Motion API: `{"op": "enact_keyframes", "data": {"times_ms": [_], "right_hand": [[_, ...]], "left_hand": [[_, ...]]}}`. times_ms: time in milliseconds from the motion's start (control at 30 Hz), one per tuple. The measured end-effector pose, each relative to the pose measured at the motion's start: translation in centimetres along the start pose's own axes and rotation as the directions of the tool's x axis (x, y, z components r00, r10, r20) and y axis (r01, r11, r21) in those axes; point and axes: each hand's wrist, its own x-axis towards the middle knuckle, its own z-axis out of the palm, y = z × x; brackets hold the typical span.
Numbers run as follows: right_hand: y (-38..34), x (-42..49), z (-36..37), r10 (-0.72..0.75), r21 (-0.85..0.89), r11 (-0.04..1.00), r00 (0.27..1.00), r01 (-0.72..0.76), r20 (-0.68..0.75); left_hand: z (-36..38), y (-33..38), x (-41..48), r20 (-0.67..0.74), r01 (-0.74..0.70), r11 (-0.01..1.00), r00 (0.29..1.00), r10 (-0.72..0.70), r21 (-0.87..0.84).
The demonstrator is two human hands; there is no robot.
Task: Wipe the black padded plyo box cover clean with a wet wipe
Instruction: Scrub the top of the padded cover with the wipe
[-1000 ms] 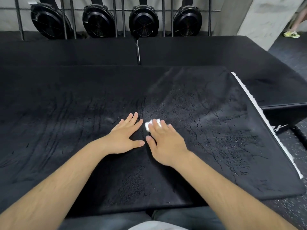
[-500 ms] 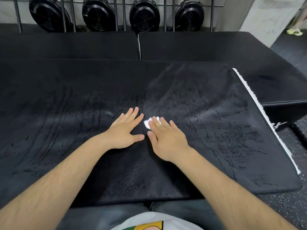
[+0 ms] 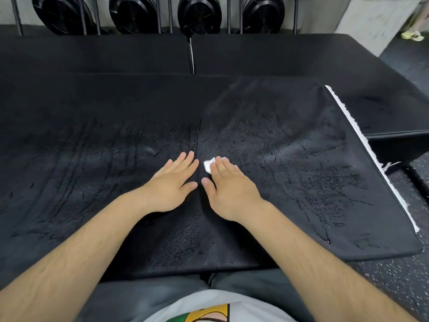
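Observation:
The black padded plyo box cover (image 3: 301,159) fills the middle of the head view, its surface cracked and streaked with damp marks. My right hand (image 3: 228,189) lies flat on it with straight fingers pressing a small white wet wipe (image 3: 208,165); only the wipe's left corner shows past my fingertips. My left hand (image 3: 171,184) rests flat on the cover just left of it, fingers straight, holding nothing. The two thumbs almost touch.
A white frayed strip (image 3: 362,140) runs along the cover's right edge. More black padded boxes (image 3: 278,54) sit behind. Round black fans (image 3: 199,12) stand behind a metal rail. Speckled floor (image 3: 394,275) lies at the right. A person's foot in a yellow shoe (image 3: 411,34) is far right.
Both hands have stayed close together near the cover's middle, shifting only slightly; the wipe stays under my right fingers. The camera has tilted down, showing more of my shirt.

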Motion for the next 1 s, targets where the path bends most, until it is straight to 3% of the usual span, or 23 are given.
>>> {"op": "enact_keyframes", "data": {"times_ms": [133, 367, 533, 733, 867, 1000], "right_hand": [[-1.4, -3.2, 0.7, -0.051, -0.081, 0.995, 0.999, 0.052, 0.006], [-1.2, -1.9, 0.5, 0.016, -0.017, 1.000, 0.999, -0.016, 0.028], [-1.9, -5.0, 0.7, -0.060, -0.057, 0.996, 0.996, 0.064, 0.066], [0.0, -1.7, 0.1, 0.029, -0.045, 0.999, 0.998, -0.027, 0.047], [-1.4, -6.3, 0.6, -0.053, -0.030, 0.998, 0.998, 0.054, 0.032], [-0.3, -6.2, 0.6, -0.053, -0.017, 0.998, 0.996, 0.055, 0.073]], "left_hand": [[0.0, -0.2, 0.0, 0.007, -0.001, 1.000, 1.000, 0.001, 0.017], [0.3, -0.1, 0.1, -0.008, 0.011, 1.000, 1.000, -0.011, 0.023], [0.4, -0.2, 0.0, -0.008, 0.011, 1.000, 1.000, -0.011, 0.023], [0.2, 0.5, -0.5, -0.031, 0.022, 1.000, 0.999, -0.022, 0.000], [0.2, 1.8, -3.3, 0.055, 0.011, 0.994, 0.998, -0.005, -0.106], [1.8, 2.2, -4.7, 0.051, -0.011, 0.996, 0.999, 0.016, -0.086]]}}
